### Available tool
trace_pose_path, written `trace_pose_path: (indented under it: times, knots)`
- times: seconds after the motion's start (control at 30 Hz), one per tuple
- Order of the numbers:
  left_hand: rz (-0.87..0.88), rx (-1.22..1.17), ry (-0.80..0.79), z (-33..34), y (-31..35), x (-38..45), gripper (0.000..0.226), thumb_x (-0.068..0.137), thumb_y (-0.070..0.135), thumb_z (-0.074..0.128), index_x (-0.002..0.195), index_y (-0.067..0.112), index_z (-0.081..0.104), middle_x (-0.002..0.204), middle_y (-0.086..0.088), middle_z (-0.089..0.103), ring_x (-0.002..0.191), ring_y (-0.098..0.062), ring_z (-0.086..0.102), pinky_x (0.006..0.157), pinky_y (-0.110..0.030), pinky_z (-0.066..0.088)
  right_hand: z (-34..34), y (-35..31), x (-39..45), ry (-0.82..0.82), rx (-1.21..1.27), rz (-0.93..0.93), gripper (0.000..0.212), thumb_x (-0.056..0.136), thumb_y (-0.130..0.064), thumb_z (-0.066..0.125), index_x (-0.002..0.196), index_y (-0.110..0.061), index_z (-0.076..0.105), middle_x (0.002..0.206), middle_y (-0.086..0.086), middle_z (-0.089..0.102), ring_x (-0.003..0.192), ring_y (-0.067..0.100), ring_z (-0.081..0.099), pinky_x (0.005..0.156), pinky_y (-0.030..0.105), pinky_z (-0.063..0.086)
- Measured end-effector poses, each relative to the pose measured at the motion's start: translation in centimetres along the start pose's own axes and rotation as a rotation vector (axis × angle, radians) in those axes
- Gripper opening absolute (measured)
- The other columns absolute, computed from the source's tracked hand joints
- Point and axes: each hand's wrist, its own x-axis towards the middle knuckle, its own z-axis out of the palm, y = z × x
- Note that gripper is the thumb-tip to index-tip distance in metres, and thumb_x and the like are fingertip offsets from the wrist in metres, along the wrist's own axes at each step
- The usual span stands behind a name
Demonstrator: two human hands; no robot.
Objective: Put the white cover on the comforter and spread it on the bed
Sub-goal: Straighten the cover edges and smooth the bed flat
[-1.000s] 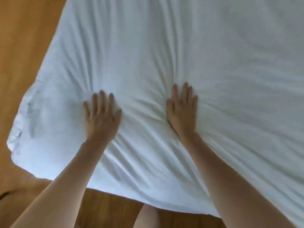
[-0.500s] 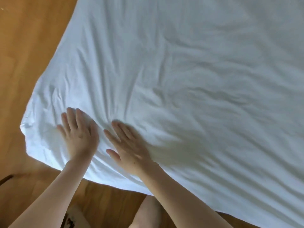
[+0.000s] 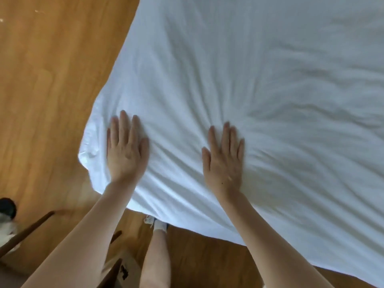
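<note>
We press our two hands, left hand and right hand, flat with fingers straight, on the one white covered comforter near its corner.

hands: 2 (left hand, right hand) | white cover: 1 | leg: 1

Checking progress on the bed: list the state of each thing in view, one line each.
comforter: in its white cover, spread out, still creased, its corner and near edge hanging past the bed.
left hand: flat, fingers straight, pressing the comforter near its corner.
right hand: flat, fingers straight, pressing the comforter.
floor: wood, bare beside the bed.
</note>
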Motion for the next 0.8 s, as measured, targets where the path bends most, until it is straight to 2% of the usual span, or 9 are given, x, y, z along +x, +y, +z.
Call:
trace_pose_path:
  times: [0.1,0.17,0.33,0.4,0.47,0.53,0.63,0.7,0.8]
  knots:
    - [-0.258,-0.112,-0.049,0.3,-4.5,-1.4,0.072,0.096,0.056,0.031,0.153,0.015,0.017,0.158,-0.018,0.020,0.145,-0.034,0.019,0.119,-0.049,0.013,2.1,-6.7,-1.2,-0.062,0.003,-0.079,0.053,0.101,-0.036,0.032,0.151,-0.017,0.029,0.158,0.017,0.021,0.147,0.030,0.018,0.118,0.050,0.016]
    - [-0.391,-0.244,-0.086,0.1,-7.0,-1.8,0.081,0.090,0.063,0.040,0.149,0.011,0.026,0.155,-0.017,0.027,0.144,-0.033,0.023,0.117,-0.052,0.022,3.4,-10.9,-1.6,-0.082,0.015,-0.051,0.055,0.101,-0.037,0.030,0.152,-0.017,0.026,0.158,0.017,0.019,0.147,0.030,0.016,0.119,0.048,0.015]
    - [-0.264,-0.397,-0.141,-2.1,-8.4,-2.3,0.067,0.084,0.049,0.063,0.134,0.006,0.049,0.139,-0.013,0.049,0.131,-0.031,0.042,0.107,-0.045,0.040,4.8,-16.2,-2.1,-0.059,-0.020,0.090,0.058,0.100,-0.036,0.032,0.150,-0.009,0.026,0.158,0.018,0.018,0.147,0.029,0.015,0.119,0.047,0.015]
    - [-0.325,-0.557,-0.228,-2.9,-7.9,-2.1,0.048,0.085,0.045,0.064,0.119,0.012,0.058,0.118,-0.005,0.060,0.110,-0.025,0.055,0.093,-0.040,0.049,5.1,-16.7,-1.9,-0.042,-0.040,0.116,0.058,0.100,-0.036,0.031,0.150,-0.006,0.026,0.157,0.019,0.019,0.147,0.030,0.017,0.118,0.049,0.016]
    - [-0.438,-0.785,-0.360,-3.4,-7.6,-1.9,0.031,0.085,0.045,0.066,0.088,0.018,0.051,0.076,0.004,0.055,0.072,-0.017,0.054,0.065,-0.031,0.048,4.9,-16.5,-1.8,-0.017,-0.043,0.124,0.058,0.099,-0.034,0.032,0.149,-0.005,0.028,0.157,0.019,0.021,0.146,0.031,0.018,0.118,0.049,0.017]
    - [-0.514,-0.982,-0.450,-3.4,-8.5,-1.4,0.046,0.082,0.045,0.070,0.073,0.013,0.038,0.059,0.003,0.040,0.055,-0.013,0.041,0.053,-0.025,0.035,4.9,-16.5,-1.7,0.005,-0.031,0.124,0.057,0.098,-0.033,0.034,0.147,-0.003,0.031,0.156,0.020,0.024,0.145,0.031,0.021,0.118,0.048,0.016]
    - [-0.610,-1.218,-0.541,-3.3,-10.8,-0.5,0.043,0.084,0.043,0.071,0.066,0.013,0.045,0.057,0.006,0.044,0.056,-0.009,0.045,0.052,-0.017,0.034,4.9,-16.6,-1.6,0.041,0.018,0.120,0.056,0.097,-0.031,0.038,0.145,-0.002,0.035,0.155,0.020,0.026,0.144,0.031,0.024,0.119,0.044,0.014]
    - [-0.653,-1.430,-0.624,-3.2,-11.7,-0.3,0.040,0.082,0.048,0.071,0.065,0.016,0.054,0.066,0.009,0.059,0.067,-0.010,0.060,0.065,-0.022,0.044,4.8,-16.5,-1.4,0.059,0.094,0.143,0.055,0.095,-0.030,0.040,0.143,-0.001,0.039,0.153,0.020,0.029,0.143,0.030,0.026,0.119,0.042,0.016]
    - [-0.684,-1.550,-0.692,-3.1,-12.3,-0.3,0.040,0.087,0.044,0.066,0.096,0.005,0.068,0.100,-0.003,0.073,0.093,-0.022,0.070,0.084,-0.036,0.054,4.0,-16.0,-1.1,0.067,0.229,0.104,0.052,0.093,-0.028,0.046,0.138,-0.001,0.045,0.150,0.019,0.035,0.141,0.029,0.029,0.117,0.038,0.023]
